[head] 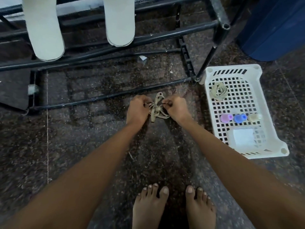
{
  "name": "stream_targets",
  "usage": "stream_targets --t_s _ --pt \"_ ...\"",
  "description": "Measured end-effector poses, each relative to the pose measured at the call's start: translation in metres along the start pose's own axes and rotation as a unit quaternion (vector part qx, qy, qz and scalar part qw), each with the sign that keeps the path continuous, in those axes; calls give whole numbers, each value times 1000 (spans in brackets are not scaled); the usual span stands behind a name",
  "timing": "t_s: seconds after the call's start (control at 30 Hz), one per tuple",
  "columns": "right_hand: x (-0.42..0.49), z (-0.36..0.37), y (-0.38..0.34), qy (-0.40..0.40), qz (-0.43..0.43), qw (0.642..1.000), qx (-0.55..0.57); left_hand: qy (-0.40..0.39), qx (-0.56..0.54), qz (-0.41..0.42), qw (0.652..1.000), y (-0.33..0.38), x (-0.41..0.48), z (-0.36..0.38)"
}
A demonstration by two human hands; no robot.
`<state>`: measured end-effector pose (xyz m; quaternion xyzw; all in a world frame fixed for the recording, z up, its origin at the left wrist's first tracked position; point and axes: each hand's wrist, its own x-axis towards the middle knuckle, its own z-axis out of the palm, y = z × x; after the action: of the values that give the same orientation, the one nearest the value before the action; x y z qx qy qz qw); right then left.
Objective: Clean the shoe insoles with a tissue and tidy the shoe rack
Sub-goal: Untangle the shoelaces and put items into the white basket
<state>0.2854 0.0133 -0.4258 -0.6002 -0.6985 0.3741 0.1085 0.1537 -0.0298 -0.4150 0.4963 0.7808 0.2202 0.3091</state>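
Bare feet [148, 207] at 6 o'clock on the dark stone floor [82, 146], arms reaching forward.

Just above centre, the left hand [137, 108] and right hand [175, 107] are close together. Each has curled fingers pinching a side of a beige shoelace [156, 109], which is bunched in loops between them, loose ends trailing on the floor.
- Risk: pulling the two sides apart could tighten the bunch into a knot rather than freeing it.
- A trailing end could also snag under a finger.

White plastic basket [231, 67] at 3 o'clock, on the floor, touching the rack leg.
- Inside: a second coiled lace [218, 91], three small bottles [239, 118] lying on their sides, and a folded white tissue [244, 138] at the near end.
- Risk: a careless reach for the tissue could knock the bottles. Can't tell if the caps are sealed, so a leak is possible.

Black shoe rack [206, 60] from 9 to 1 o'clock. Two pale insoles lie across its bars, one at 11 o'clock [43, 27] and one at 12 [119, 22], rounded ends hanging past the front bar.
- Risk: bumping the rack or tugging one insole could slide either onto the gritty floor. Wiping looks not started, judging by the tissue sitting folded.

Small pale scrap [142, 58] on the floor under the rack. Blue bin [274, 25] at 2 o'clock, well clear.
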Motion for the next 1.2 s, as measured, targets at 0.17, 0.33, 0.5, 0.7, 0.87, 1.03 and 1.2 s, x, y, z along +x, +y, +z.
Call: stream_targets --t_s 0.17,0.33,0.5,0.7,0.87,1.03,1.2 --pt "2 6 3 3 -34 997 -76 -28 5 2 1000 -5 -1 0" --pt "2 2 1 12 -32 996 -88 -23 -9 6 1000 -4 -2 -1" --pt "-2 -26 -19 51 -37 998 16 -7 -54 28 998 11 -3 -3" --pt "-14 -59 -38 63 -41 987 141 -26 -149 72 986 41 -5 -12" --pt "-24 -74 -38 67 -35 975 210 -62 -209 81 973 62 -6 -17" --pt "-36 -85 -38 87 -45 940 328 -86 -274 69 955 84 -7 -23" --pt "-41 -90 -30 62 -30 927 368 -94 -342 40 934 105 -10 -26"
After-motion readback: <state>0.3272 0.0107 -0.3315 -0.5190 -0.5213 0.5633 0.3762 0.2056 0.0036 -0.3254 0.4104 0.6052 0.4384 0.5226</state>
